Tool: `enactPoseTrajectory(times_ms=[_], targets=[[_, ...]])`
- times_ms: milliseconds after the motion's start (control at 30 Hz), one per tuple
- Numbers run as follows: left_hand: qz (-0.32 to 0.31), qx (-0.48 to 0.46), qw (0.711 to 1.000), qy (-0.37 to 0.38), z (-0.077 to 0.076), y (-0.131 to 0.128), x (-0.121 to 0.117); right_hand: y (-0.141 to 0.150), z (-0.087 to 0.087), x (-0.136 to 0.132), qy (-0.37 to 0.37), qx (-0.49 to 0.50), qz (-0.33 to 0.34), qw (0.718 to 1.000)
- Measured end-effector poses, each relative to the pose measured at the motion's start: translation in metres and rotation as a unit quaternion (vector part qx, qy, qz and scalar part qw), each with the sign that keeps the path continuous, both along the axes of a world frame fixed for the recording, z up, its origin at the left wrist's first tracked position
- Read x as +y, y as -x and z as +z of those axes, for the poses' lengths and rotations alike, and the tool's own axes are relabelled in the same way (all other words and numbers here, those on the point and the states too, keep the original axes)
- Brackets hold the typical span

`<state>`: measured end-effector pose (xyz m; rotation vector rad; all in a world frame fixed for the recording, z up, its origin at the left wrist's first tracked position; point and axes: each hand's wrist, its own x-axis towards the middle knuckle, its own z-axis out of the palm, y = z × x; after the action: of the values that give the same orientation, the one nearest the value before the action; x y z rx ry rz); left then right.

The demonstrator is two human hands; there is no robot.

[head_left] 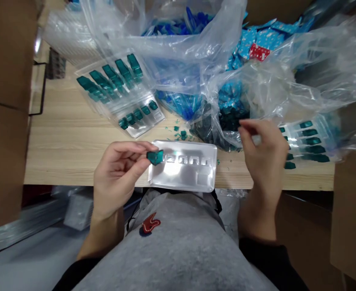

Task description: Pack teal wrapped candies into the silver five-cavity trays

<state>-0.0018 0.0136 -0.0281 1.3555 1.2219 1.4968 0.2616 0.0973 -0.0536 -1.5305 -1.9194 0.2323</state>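
Teal moulded plastic piece (155, 157), pinched firmly in the left hand (117, 178), right over the end of a silvery blister tray (200, 178) on the pine tabletop (74, 149). Light, stiff, probably slick by the look (side edges the surest hold). Right hand (264, 157) up beside a crumpled plastic bag (223, 117), fingers curled, any grip unclear. Teal-filled blister trays (111, 81) just beyond, teal scraps (176, 129) scattered nearby.

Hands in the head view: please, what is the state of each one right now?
Left hand: closed, holding a teal plastic piece.
Right hand: fingers curled and blurred; cannot tell if it holds anything.
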Motion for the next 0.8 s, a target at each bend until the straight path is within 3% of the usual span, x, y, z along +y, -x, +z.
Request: enactPoseTrajectory(times_ms=[133, 200, 400, 633, 800], targets=[[0.030, 0.119, 0.992, -0.035, 0.001, 0.008, -0.004, 0.019, -0.020, 0.053, 0.181, -0.139, 0.044, 0.972], [0.004, 0.207, 0.978, -0.022, 0.002, 0.011, -0.007, 0.028, -0.030, 0.070, 0.222, -0.171, 0.050, 0.959], [-0.073, 0.383, 0.918, -0.069, -0.005, 0.008, -0.001, 0.026, -0.048, 0.078, 0.202, -0.133, 0.067, 0.968], [-0.074, 0.452, 0.881, -0.122, -0.013, 0.003, 0.008, 0.021, -0.041, 0.072, 0.238, -0.119, 0.087, 0.960], [-0.082, 0.455, 0.875, -0.142, -0.022, 0.000, 0.011, 0.028, -0.041, 0.074, 0.230, -0.107, 0.103, 0.962]])
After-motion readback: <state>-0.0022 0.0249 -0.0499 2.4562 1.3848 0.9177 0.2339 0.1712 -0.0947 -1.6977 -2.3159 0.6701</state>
